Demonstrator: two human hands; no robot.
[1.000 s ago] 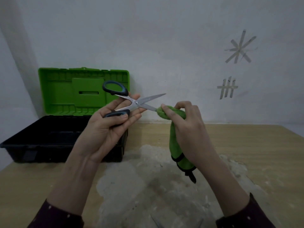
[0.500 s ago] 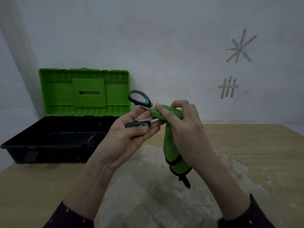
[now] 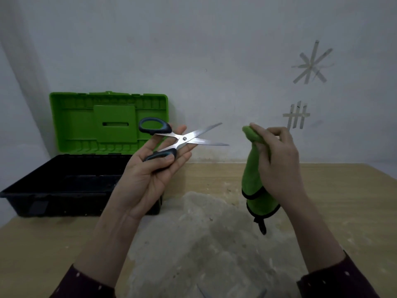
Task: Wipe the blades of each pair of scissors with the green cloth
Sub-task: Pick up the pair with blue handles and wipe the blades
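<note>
Left hand [image 3: 150, 175]: lay palm up, the thumb pressing the lower handle of the scissors [image 3: 184, 138] against nearly straight fingers.
Scissors: were held in the air above the counter [image 3: 343, 201]; dark handles, steel blades spread apart, tips pointing toward the right hand [image 3: 277, 162].
Right hand: fingers were curled round the green cloth [image 3: 253, 179], pinching its bunched top.
Green cloth: hung down from the right hand, black-edged, with a black loop dangling; it was near the blade tips but apart from them.
Counter: was wooden, with a pale worn patch [image 3: 204, 244] beneath both hands.
Toolbox [image 3: 64, 186]: black base, green lid [image 3: 86, 125] standing open; it stood at the rear left against the wall, behind the left hand.
Wall: bore tape strips [image 3: 297, 117] at the right.
</note>
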